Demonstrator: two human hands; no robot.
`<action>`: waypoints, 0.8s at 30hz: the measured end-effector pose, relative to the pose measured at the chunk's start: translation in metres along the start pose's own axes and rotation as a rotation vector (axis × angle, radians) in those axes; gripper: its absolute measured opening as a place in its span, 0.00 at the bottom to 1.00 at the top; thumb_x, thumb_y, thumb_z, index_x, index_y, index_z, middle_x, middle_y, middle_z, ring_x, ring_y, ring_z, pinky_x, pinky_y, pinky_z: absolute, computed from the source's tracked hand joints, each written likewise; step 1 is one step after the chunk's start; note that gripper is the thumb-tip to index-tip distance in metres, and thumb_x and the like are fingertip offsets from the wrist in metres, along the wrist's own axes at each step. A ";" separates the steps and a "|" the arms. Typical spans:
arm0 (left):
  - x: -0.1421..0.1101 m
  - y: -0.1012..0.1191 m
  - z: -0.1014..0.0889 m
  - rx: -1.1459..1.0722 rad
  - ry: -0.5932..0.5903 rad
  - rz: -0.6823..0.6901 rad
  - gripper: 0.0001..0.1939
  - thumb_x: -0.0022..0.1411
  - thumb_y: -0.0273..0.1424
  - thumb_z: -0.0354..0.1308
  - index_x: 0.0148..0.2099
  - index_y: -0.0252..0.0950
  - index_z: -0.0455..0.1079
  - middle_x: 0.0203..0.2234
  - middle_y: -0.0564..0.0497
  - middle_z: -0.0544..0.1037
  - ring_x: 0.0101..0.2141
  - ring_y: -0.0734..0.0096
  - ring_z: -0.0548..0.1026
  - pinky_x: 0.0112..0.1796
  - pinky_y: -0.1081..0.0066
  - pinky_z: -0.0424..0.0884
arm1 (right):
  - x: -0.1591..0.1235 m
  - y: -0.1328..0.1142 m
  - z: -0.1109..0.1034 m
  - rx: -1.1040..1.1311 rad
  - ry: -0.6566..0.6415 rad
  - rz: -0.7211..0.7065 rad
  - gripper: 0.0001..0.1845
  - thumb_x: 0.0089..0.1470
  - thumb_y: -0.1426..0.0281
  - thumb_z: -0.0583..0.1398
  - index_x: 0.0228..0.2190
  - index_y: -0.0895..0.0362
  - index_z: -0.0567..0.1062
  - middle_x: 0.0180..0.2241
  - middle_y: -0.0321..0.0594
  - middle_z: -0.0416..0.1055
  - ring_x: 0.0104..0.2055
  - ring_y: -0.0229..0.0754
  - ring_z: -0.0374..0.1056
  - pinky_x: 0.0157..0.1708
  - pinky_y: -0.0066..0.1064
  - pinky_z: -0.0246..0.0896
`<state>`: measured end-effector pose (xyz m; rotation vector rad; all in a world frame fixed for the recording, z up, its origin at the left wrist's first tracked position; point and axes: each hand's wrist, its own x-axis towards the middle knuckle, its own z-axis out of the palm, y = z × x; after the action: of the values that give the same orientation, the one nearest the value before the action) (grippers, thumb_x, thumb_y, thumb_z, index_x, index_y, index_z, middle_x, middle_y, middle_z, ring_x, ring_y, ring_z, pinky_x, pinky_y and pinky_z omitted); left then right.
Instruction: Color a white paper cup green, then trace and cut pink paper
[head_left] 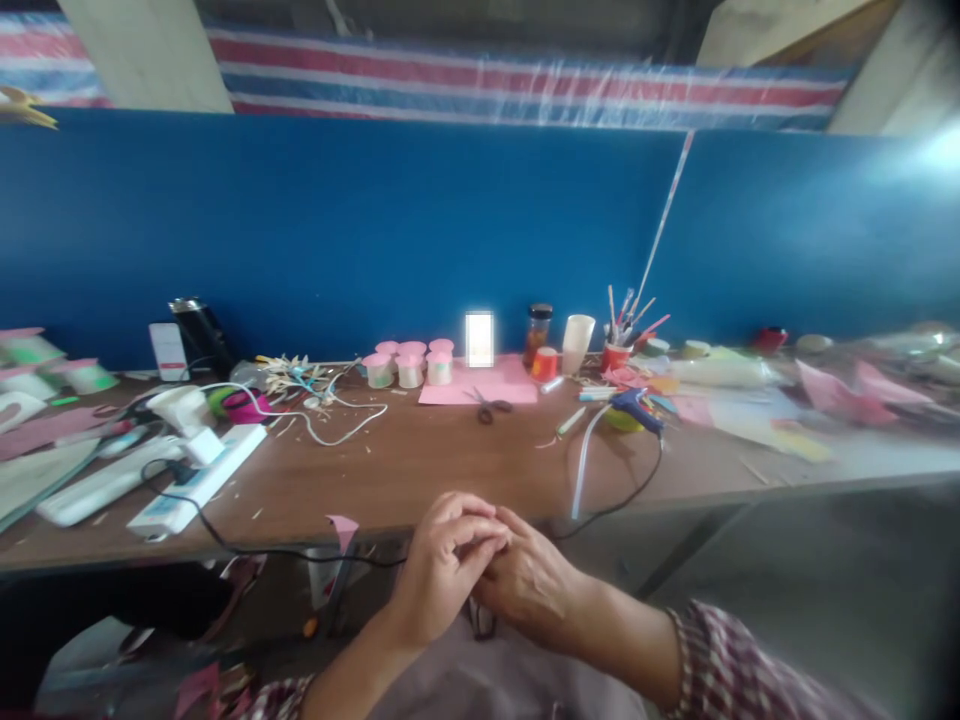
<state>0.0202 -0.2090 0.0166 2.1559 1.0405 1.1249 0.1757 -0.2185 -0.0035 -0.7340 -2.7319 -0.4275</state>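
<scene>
My left hand (442, 565) and my right hand (532, 575) meet just in front of the table's near edge, touching each other. The left fingers bend over the right hand's fingertips, with the left thumb close beneath them. On the right hand the back faces up and the fingers curl inward, mostly covered. Whether anything lies between the two hands is hidden. Beyond them on the table, black-handled scissors (489, 406) lie open at the front of a pink sheet (517, 375). A blue glue gun (636, 408) rests to the right, a clear glue stick (583, 465) beside it.
Several small pink-topped cups (410, 366) stand at the back. A white power strip (196, 485) lies at left, its black cable crossing the near edge. Rightward are a red cup with brushes (616, 357), a white cup (577, 343), a dark-lidded jar (538, 330) and paper scraps (787, 435).
</scene>
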 end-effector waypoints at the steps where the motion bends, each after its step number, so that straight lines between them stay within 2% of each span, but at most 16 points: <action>1: -0.002 0.000 -0.001 -0.043 -0.004 -0.053 0.07 0.60 0.32 0.55 0.34 0.41 0.75 0.37 0.48 0.74 0.42 0.68 0.71 0.44 0.67 0.68 | 0.000 -0.002 -0.001 0.007 0.029 -0.015 0.07 0.56 0.73 0.56 0.33 0.55 0.75 0.29 0.39 0.74 0.40 0.44 0.65 0.52 0.43 0.52; 5: -0.009 -0.004 0.001 -0.222 0.012 -0.235 0.09 0.58 0.36 0.57 0.31 0.37 0.74 0.35 0.47 0.75 0.39 0.67 0.73 0.42 0.69 0.69 | 0.002 -0.008 -0.004 0.022 0.106 -0.027 0.08 0.58 0.74 0.54 0.35 0.56 0.74 0.35 0.39 0.75 0.41 0.44 0.66 0.51 0.41 0.54; 12: -0.011 -0.015 0.000 -0.340 0.078 -0.447 0.15 0.57 0.43 0.56 0.32 0.35 0.71 0.28 0.49 0.76 0.33 0.68 0.74 0.36 0.71 0.70 | -0.005 -0.008 -0.008 0.054 0.020 -0.029 0.10 0.61 0.73 0.53 0.41 0.57 0.73 0.38 0.40 0.75 0.51 0.48 0.61 0.53 0.43 0.54; 15: -0.011 -0.024 -0.011 -0.306 0.174 -0.522 0.17 0.56 0.45 0.56 0.32 0.35 0.69 0.28 0.49 0.77 0.33 0.66 0.75 0.36 0.70 0.70 | -0.011 -0.006 -0.007 0.061 -0.002 -0.002 0.11 0.61 0.73 0.53 0.42 0.57 0.73 0.38 0.42 0.75 0.56 0.49 0.58 0.54 0.44 0.53; 20: -0.019 -0.052 -0.038 -0.320 0.408 -0.468 0.15 0.59 0.44 0.53 0.36 0.36 0.66 0.28 0.50 0.77 0.34 0.67 0.75 0.41 0.66 0.69 | -0.017 -0.001 -0.009 0.073 -0.055 0.017 0.12 0.61 0.73 0.52 0.45 0.58 0.71 0.40 0.43 0.74 0.57 0.50 0.57 0.55 0.45 0.53; 24: -0.031 -0.074 -0.072 -0.381 0.638 -0.539 0.16 0.56 0.45 0.56 0.35 0.37 0.65 0.26 0.53 0.76 0.30 0.70 0.75 0.35 0.70 0.71 | -0.021 0.004 -0.014 0.086 -0.051 0.053 0.14 0.62 0.72 0.51 0.47 0.57 0.71 0.44 0.44 0.73 0.58 0.49 0.56 0.56 0.43 0.54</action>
<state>-0.0813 -0.1849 -0.0108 1.1289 1.4141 1.5991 0.1978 -0.2296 0.0025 -0.8035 -2.7511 -0.2813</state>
